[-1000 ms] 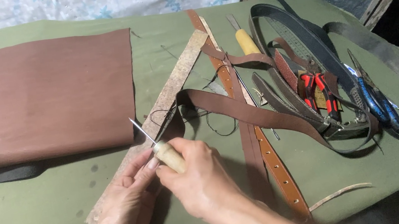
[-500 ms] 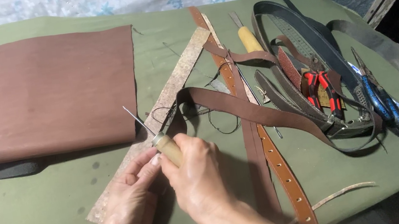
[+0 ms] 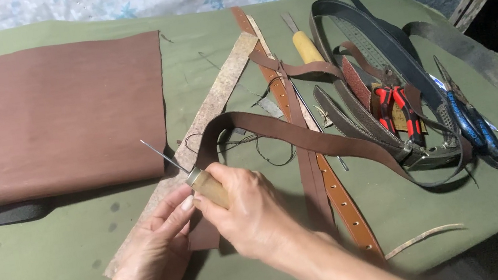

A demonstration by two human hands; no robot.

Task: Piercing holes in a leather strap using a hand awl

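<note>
Since the earlier frame the awl (image 3: 192, 177) has tilted lower, its needle now pointing toward the upper left, near the brown leather sheet (image 3: 48, 117). The right hand (image 3: 248, 214) keeps its grip pressed around the awl's wooden handle at lower centre. The left hand (image 3: 156, 260) pinches the end of the brown strap (image 3: 291, 135) (fingertips touching the handle) on the green desk (image 3: 32, 271).

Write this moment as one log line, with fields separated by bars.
right hand: holds awl | left hand: touches brown strap | near: leather sheet, red pliers
</note>
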